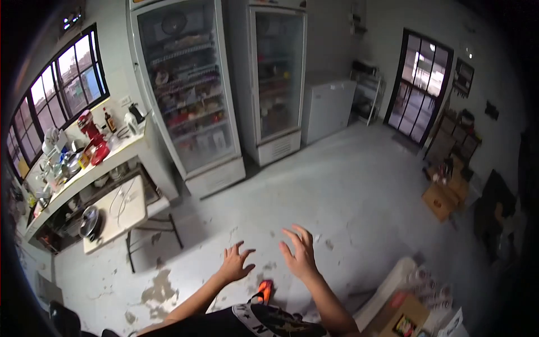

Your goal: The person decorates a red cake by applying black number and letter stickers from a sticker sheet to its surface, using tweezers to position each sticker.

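Note:
Both of my hands are held out in front of my body, above the grey floor (314, 191). My left hand (236, 264) has its fingers apart and holds nothing. To its right, my right hand (299, 251) is also empty, with the fingers spread and slightly bent. A gap separates the two hands, and neither touches any object. Below and between them an orange shoe (265, 290) shows on the floor.
Folding table (132, 210) with a lidded pan (90, 220) at left, beside a cluttered counter (120, 147) with a red mixer (95, 143). Two glass-door fridges (191, 106) (277, 84) and a white freezer (329, 109) stand behind. Cardboard boxes (438, 201) at right; open box (407, 314) at lower right.

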`<state>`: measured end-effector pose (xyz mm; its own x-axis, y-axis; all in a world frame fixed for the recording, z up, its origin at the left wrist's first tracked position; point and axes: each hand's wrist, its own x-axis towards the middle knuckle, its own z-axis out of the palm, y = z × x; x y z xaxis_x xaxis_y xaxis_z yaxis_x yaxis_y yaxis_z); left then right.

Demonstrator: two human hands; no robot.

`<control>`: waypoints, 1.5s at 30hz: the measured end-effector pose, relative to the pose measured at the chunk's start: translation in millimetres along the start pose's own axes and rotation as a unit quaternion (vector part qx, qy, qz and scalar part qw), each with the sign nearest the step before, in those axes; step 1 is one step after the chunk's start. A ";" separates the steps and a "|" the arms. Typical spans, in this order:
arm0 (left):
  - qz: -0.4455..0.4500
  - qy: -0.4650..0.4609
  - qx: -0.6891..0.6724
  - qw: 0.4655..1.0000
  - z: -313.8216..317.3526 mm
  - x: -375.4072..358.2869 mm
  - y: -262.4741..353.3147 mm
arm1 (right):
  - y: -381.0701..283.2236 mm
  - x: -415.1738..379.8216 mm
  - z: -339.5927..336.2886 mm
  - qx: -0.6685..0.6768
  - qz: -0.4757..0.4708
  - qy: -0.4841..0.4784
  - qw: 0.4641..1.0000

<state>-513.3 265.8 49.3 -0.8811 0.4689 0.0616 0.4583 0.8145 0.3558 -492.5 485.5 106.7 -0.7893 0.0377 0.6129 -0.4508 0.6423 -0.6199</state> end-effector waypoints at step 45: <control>-0.060 0.608 -0.072 0.788 -239.6 1153.7 -350.1 | 574.7 755.7 210.2 -0.014 -0.009 -0.103 0.995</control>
<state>-1718.3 439.7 219.3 -0.4171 -0.3545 0.8368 0.4221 0.7399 0.5239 -1435.6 722.1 110.6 -0.8509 -0.1295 0.5092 -0.4562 0.6630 -0.5936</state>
